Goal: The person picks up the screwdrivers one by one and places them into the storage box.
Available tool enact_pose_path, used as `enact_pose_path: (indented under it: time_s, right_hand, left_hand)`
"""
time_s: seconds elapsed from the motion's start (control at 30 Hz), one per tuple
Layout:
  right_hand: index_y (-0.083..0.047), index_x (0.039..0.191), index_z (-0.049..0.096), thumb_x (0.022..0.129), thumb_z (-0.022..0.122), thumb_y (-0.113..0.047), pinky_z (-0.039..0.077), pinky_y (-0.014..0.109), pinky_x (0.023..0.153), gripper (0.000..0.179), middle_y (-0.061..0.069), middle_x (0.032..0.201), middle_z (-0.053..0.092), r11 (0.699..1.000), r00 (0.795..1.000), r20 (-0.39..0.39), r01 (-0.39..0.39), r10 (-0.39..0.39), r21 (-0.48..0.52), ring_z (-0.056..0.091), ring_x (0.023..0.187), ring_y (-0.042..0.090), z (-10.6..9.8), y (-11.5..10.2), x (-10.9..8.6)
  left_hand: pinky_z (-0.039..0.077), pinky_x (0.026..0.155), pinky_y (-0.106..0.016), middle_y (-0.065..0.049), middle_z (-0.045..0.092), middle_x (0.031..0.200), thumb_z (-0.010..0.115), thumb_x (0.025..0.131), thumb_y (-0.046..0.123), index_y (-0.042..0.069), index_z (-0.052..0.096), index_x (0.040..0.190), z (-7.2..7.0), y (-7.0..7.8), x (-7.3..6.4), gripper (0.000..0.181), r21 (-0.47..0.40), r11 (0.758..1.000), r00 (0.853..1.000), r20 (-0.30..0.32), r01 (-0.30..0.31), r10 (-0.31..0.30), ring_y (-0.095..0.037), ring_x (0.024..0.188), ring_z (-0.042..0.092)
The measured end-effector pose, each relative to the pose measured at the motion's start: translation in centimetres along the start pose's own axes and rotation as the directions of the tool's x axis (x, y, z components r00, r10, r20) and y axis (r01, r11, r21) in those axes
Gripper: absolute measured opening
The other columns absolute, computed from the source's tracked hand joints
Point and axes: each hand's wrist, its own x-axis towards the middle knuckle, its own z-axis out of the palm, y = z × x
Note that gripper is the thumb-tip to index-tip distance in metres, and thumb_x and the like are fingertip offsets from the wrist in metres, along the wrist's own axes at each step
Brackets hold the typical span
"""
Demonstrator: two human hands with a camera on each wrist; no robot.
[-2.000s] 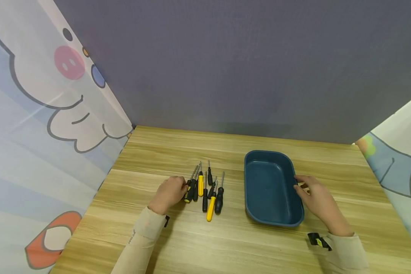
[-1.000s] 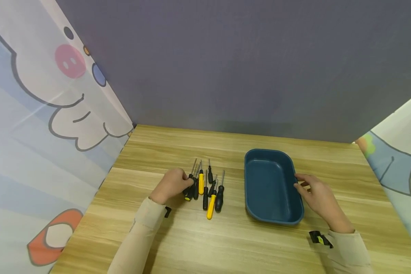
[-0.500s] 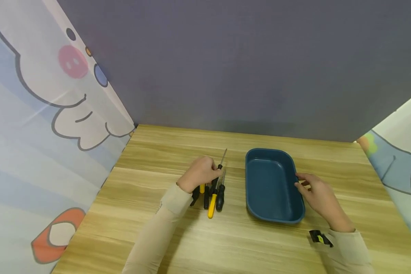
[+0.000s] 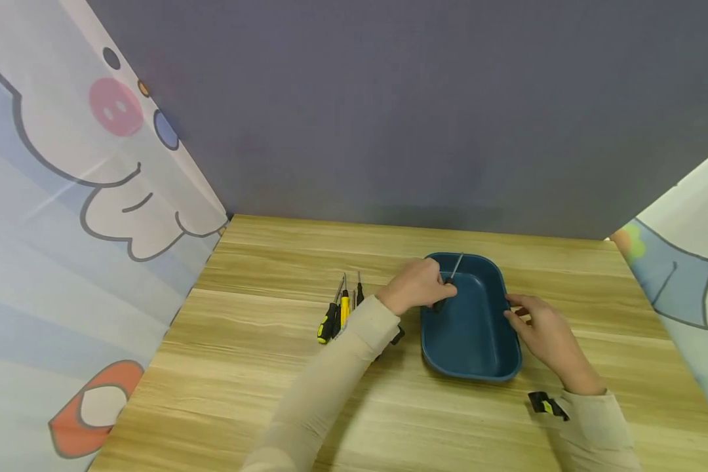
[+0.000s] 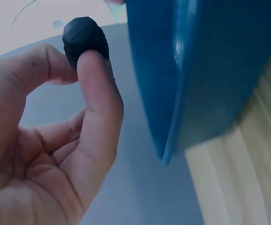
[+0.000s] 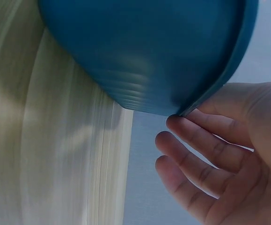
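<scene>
In the head view my left hand reaches over the left side of a blue rectangular basin. It grips a screwdriver by its dark handle, the metal shaft pointing toward the far rim. In the left wrist view, thumb and finger pinch the ridged black handle end beside the basin's wall. My right hand pinches the basin's right rim; the right wrist view shows several of its fingers spread below the rim, off the wall.
More screwdrivers lie left of the basin: one black and green, one yellow, and others partly hidden under the left sleeve. The wooden table meets a grey panel at the back.
My left hand has picked a screwdriver from the left of the group and carried it rightward over the basin. The right hand stays at the basin's rim.
</scene>
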Motion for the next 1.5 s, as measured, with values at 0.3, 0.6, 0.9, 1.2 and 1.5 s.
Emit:
enact_pose_path:
  time_s: [0.3,0.6,0.9,1.2,1.5]
  right_hand:
    - [0.012,0.120,0.062,0.091,0.069,0.002,0.056,0.049,0.063,0.031,0.031,0.110,0.063,1.000,1.000,-0.006,-0.007,0.007,-0.003,0.066,0.083,0.039,0.1,0.0,0.2]
    - [0.012,0.122,0.062,0.093,0.068,0.001,0.056,0.050,0.065,0.032,0.030,0.111,0.063,1.000,1.000,0.005,-0.014,0.013,0.013,0.066,0.085,0.038,0.1,-0.4,0.3]
    - [0.011,0.120,0.063,0.091,0.069,0.002,0.056,0.049,0.063,0.030,0.028,0.108,0.065,1.000,1.000,-0.018,0.005,-0.005,0.016,0.067,0.083,0.036,0.4,-0.4,0.3]
    - [0.012,0.121,0.062,0.093,0.067,0.002,0.056,0.049,0.064,0.031,0.029,0.109,0.064,1.000,1.000,-0.008,-0.009,0.009,0.020,0.066,0.084,0.038,0.2,-0.3,0.5]
    - [0.011,0.122,0.062,0.093,0.068,0.001,0.056,0.049,0.065,0.031,0.029,0.110,0.064,1.000,1.000,-0.001,-0.023,0.023,0.014,0.066,0.084,0.037,0.0,0.1,0.2]
  left_hand:
    - [0.044,0.041,-0.022,-0.002,0.055,0.049,0.064,0.098,0.029,0.014,0.052,0.054,2.9,2.7,3.9,0.049,0.153,0.984,0.989,0.101,0.096,-0.112,-0.017,0.052,0.066]
    - [0.048,0.045,-0.019,-0.002,0.060,0.054,0.065,0.099,0.033,0.012,0.060,0.064,5.5,3.6,5.6,0.041,0.242,0.945,0.955,0.147,0.218,-0.258,-0.012,0.048,0.064]
    - [0.047,0.043,-0.020,-0.002,0.064,0.061,0.066,0.097,0.034,0.013,0.066,0.077,7.1,3.5,6.0,0.029,0.275,0.925,0.933,0.175,0.261,-0.315,-0.010,0.042,0.059]
    - [0.048,0.044,-0.022,-0.002,0.064,0.063,0.067,0.097,0.031,0.014,0.067,0.080,5.7,4.3,5.2,0.024,0.289,0.936,0.953,0.165,0.201,-0.255,-0.012,0.047,0.063]
    - [0.038,0.044,-0.021,0.005,0.044,0.053,0.067,0.098,0.030,0.016,0.060,0.069,3.5,4.9,2.8,0.032,0.366,0.930,0.993,0.092,0.029,-0.067,-0.007,0.042,0.043]
